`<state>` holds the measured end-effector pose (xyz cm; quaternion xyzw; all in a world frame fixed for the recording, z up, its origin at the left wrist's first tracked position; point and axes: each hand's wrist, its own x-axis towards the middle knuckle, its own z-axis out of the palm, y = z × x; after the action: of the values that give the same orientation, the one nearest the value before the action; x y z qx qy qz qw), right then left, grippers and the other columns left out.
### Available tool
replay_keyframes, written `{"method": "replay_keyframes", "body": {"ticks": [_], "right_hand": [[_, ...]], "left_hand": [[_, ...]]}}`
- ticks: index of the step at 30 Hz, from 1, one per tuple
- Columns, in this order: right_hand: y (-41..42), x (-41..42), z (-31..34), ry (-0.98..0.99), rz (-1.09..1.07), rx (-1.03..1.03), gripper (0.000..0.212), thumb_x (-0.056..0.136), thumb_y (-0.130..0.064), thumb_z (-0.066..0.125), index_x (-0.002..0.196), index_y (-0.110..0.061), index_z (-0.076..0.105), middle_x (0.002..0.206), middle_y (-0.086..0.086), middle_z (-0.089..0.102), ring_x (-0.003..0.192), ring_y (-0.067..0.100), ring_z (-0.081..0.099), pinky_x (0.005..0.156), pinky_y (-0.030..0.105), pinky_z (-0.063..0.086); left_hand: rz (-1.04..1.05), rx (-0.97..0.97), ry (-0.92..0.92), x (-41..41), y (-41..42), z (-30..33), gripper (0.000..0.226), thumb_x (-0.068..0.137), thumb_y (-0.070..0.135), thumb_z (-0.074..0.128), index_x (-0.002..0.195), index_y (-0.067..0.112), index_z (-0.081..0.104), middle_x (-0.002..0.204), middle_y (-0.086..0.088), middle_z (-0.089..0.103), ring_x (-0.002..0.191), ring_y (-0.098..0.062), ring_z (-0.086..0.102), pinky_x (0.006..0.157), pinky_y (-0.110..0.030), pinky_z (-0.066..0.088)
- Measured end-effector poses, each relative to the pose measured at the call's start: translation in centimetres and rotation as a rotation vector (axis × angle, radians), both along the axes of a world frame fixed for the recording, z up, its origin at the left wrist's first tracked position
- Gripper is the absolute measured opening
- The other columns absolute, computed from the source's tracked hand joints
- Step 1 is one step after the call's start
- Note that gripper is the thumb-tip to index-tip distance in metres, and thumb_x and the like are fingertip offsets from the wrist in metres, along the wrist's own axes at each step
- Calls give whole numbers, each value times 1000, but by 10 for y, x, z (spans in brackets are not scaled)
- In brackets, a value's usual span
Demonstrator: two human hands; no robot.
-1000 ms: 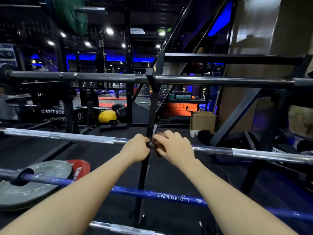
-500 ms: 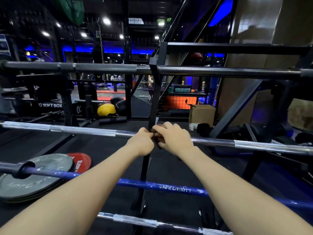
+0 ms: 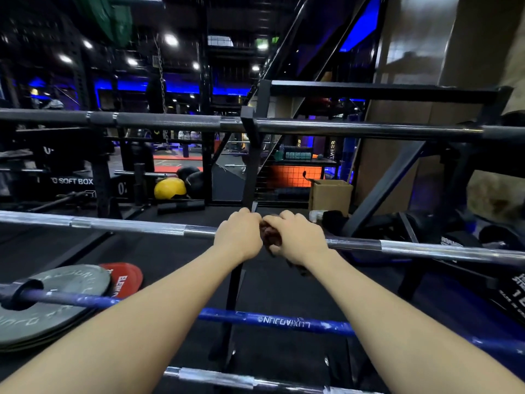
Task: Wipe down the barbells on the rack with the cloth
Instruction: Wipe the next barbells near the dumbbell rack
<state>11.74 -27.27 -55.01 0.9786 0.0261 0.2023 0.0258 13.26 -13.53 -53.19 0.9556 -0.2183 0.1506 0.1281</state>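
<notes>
While gripped: silver barbell [image 3: 127, 225] lengthwise left-right.

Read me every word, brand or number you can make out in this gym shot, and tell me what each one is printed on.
"O SOFT BOX", first letters cut off: black box at left.
"0", second digit unclear: same box's right face.
"ELE…", rest hidden: red plate.
Mirrored brand, roughly "LUXIAOJUN": blue barbell.
"…SS" and "…NESS", vertical: far banners.
Raised lettering on grey plate: too blurred.
White print on black item at right: unreadable.

Gym: racked barbells [image 3: 127, 224], weight plates [image 3: 56, 302].
</notes>
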Motion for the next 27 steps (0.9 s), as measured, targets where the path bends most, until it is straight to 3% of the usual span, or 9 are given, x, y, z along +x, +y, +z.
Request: {"method": "replay_keyframes", "body": {"ticks": [9, 15, 19, 24, 27], "right_hand": [[-98, -51, -8, -24, -167, 55, 60, 84, -42, 61, 139, -41, 36, 128, -3, 46, 116, 25, 44, 85, 35, 46], [-56, -34, -16, -156, -141, -57, 52, 89, -30, 59, 137, -28, 39, 134, 2, 43, 118, 30, 43, 88, 38, 39], [-65, -35, -13, -108, -82, -70, 60, 88, -36, 60, 142, -30, 33, 135, 2, 41, 120, 29, 41, 90, 39, 41], [-131, -72, -19, -116, -268, -15, 62, 86, -38, 63, 141, -35, 35, 135, -2, 41, 119, 27, 41, 91, 35, 41], [-113, -66, -19, -148, -338, -6, 54, 88, -29, 61, 138, -30, 39, 134, 1, 41, 119, 29, 40, 92, 37, 38]], "left_hand": [[-78, 64, -106, -6, -74, -26, 34, 89, 14, 58, 122, 18, 54, 122, -3, 47, 114, -23, 47, 86, -35, 45], [-68, 42, -230, -6, -79, -34, 17, 94, 11, 49, 109, 14, 56, 111, -2, 49, 107, -19, 47, 68, -29, 40], [-54, 18, -305, -2, -77, -40, 16, 95, 10, 44, 105, 16, 55, 106, -1, 49, 103, -17, 47, 63, -26, 34], [-53, 38, -305, 4, -79, -43, 13, 91, 11, 55, 102, 18, 55, 105, 1, 51, 101, -16, 48, 61, -26, 31], [-36, 79, -331, 1, -82, -42, 17, 90, 9, 55, 104, 19, 53, 107, 2, 50, 101, -15, 47, 61, -25, 33]]}}
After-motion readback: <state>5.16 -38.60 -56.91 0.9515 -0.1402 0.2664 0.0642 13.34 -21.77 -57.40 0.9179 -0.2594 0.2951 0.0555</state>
